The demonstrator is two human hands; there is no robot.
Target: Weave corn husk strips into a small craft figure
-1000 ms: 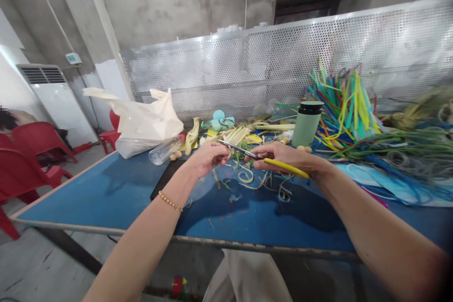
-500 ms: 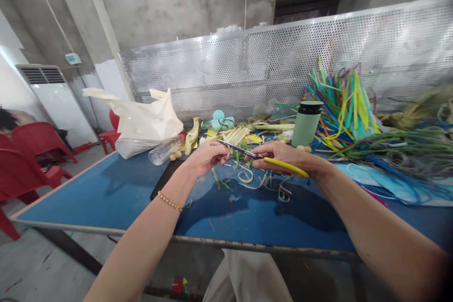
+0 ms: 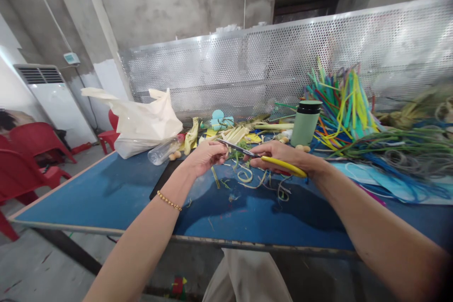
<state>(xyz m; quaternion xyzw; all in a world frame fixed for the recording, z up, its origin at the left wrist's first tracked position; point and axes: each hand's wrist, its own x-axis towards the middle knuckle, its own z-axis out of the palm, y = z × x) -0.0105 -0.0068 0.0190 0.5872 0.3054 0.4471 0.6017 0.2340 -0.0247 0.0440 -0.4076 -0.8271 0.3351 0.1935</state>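
Observation:
My right hand (image 3: 279,155) is closed round yellow-handled scissors (image 3: 283,166), whose blades point left toward my left hand. My left hand (image 3: 205,155) pinches a thin green strip (image 3: 215,175) that hangs down from its fingers, right at the blade tips. Both hands hover just above the blue table (image 3: 106,193). Cut curls and scraps of strip (image 3: 262,181) lie on the table below them.
A green tumbler with a dark lid (image 3: 306,122) stands behind my right hand. A pile of coloured strips (image 3: 339,104) fills the right side. At the left lie a white plastic bag (image 3: 141,122) and a clear bottle (image 3: 164,149). Red chairs (image 3: 28,155) stand off the table's left.
Hardly anything has moved; both hands stay together over the scraps, with the view shifting very slightly.

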